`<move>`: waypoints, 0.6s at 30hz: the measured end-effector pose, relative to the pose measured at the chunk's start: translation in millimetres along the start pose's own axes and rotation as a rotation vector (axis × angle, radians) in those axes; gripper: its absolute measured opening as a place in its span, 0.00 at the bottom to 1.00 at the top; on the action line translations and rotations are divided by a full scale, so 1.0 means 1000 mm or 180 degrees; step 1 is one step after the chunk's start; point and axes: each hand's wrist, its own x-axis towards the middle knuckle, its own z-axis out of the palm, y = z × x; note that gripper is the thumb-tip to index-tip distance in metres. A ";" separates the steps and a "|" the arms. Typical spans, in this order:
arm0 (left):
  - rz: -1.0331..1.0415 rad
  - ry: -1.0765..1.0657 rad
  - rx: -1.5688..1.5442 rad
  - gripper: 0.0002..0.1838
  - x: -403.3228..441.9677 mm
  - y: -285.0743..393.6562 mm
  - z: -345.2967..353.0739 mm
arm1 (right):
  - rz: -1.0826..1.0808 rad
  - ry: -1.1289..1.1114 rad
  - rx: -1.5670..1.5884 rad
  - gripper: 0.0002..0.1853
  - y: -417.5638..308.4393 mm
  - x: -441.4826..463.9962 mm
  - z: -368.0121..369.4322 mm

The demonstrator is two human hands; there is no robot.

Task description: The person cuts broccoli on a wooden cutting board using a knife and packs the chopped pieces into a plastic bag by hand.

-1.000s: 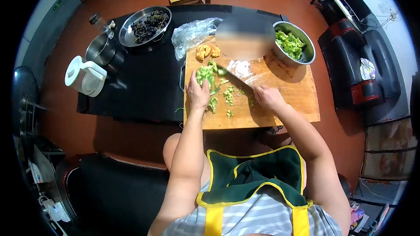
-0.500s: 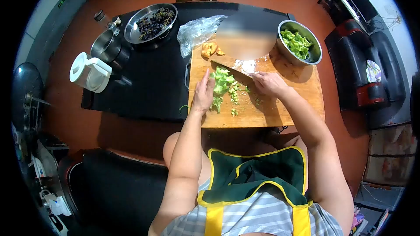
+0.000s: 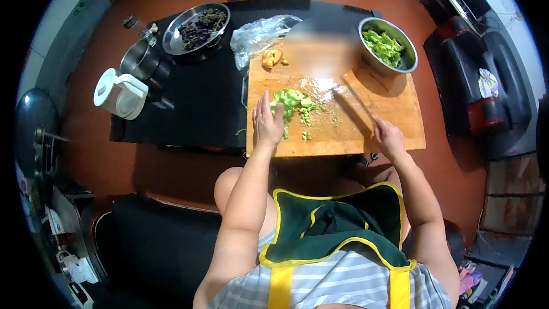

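Chopped green leaves (image 3: pixel 293 102) lie in a heap on the wooden cutting board (image 3: pixel 343 140), with small cut bits scattered to their right. My left hand (image 3: pixel 269 121) rests at the left side of the heap, fingers stretched and thumb apart, touching the leaves. In my right hand (image 3: pixel 389 138) is the handle of a knife (image 3: pixel 359 98), held near the board's right side. Its narrow blade points away from me and leftward, apart from the leaves. Pale orange-yellow pieces (image 3: pixel 273 58) sit at the board's far left corner.
A metal bowl (image 3: pixel 409 51) of cut greens stands at the board's far right. Beyond the board are a crumpled plastic bag (image 3: pixel 249 40) and a blurred patch. Leftward on the black table (image 3: pixel 189 103) are a pan (image 3: pixel 171 28) of dark grapes, a metal pot (image 3: pixel 137 63) and a white-lidded pitcher (image 3: pixel 117 96).
My right hand has moved the knife away from the greens, rightward and toward me, and the blade has turned to point more away from me. My left hand has stayed beside the leaves.
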 end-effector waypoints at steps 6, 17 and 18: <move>-0.0099 -0.0070 -0.0158 0.38 0.009 0.018 0.029 | 0.1962 -0.0364 -0.0931 0.22 0.007 -0.056 -0.011; 0.0114 -0.0577 -0.0740 0.40 0.013 0.028 0.044 | 0.1129 -0.0189 0.0929 0.18 -0.090 -0.033 0.027; 0.0138 -0.0418 -0.0629 0.39 0.014 0.028 0.032 | 0.1126 -0.0075 0.1128 0.18 -0.078 -0.033 0.030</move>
